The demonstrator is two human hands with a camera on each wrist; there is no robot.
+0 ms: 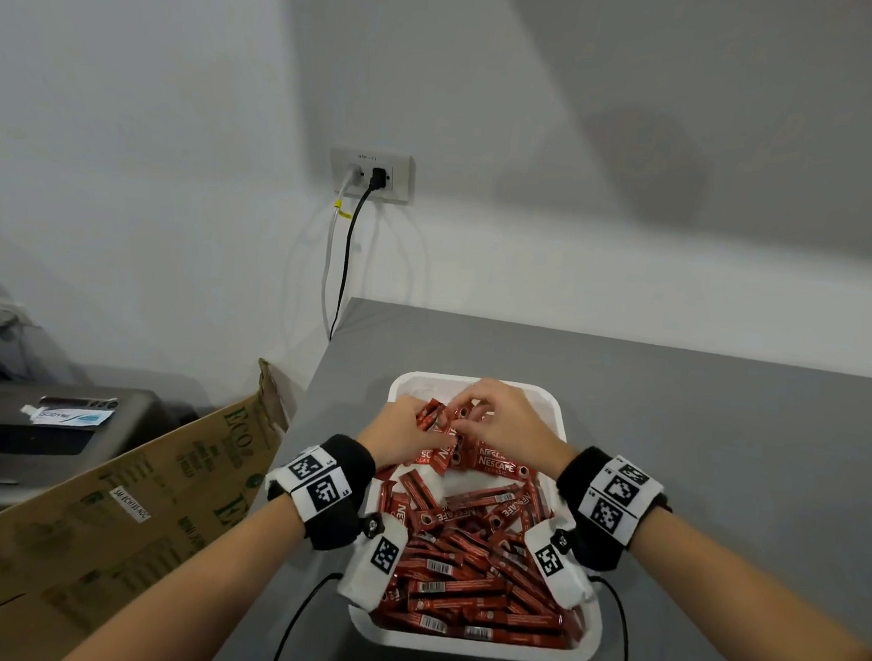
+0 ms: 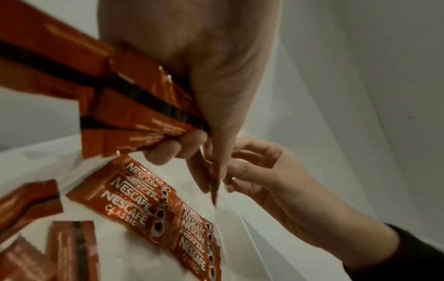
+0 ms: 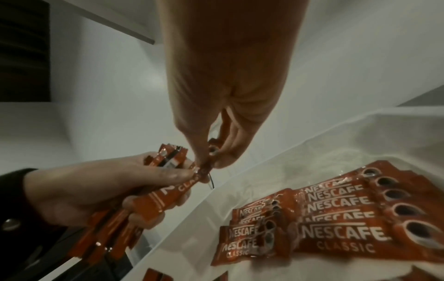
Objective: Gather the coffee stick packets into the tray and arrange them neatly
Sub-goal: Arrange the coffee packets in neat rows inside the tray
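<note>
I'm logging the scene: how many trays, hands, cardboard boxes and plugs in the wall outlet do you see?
Trays: 1
Hands: 2 (left hand, right hand)
Cardboard boxes: 1
Plugs: 2 (white plug, black plug)
Total: 6

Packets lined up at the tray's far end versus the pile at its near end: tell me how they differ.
The lined-up packets lie overlapped in tidy rows, logo side up; the pile is jumbled, many showing barcode backs. The rows sit just below both hands, left hand and right hand; the pile lies between the wrists. Both are red Nescafe sticks inside the white tray.
</note>
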